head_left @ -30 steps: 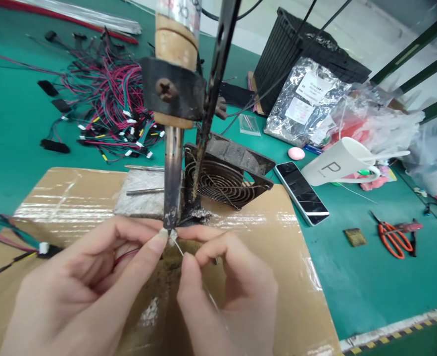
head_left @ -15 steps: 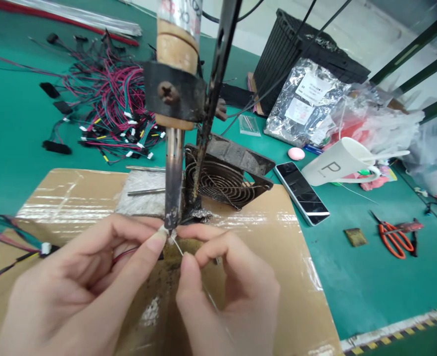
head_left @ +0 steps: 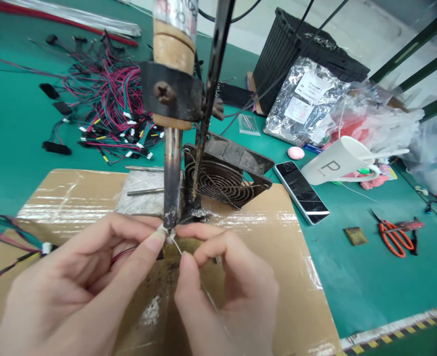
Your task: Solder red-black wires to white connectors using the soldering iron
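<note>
Pinching, lower centre of frame: left hand (head_left: pixel 62 282) and right hand (head_left: pixel 225 289), fingers of both clenched on a thin white-ended wire (head_left: pixel 177 245), long axis slanting up-left to the tip of the upright soldering iron (head_left: pixel 172 173). Both hands run off the bottom edge; the cardboard sheet (head_left: pixel 277 277) extends rightward to its edge on the green table (head_left: pixel 352 291).

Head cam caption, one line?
Left hand and right hand hold a small white connector and thin wire beneath a wood-handled soldering iron.
</note>
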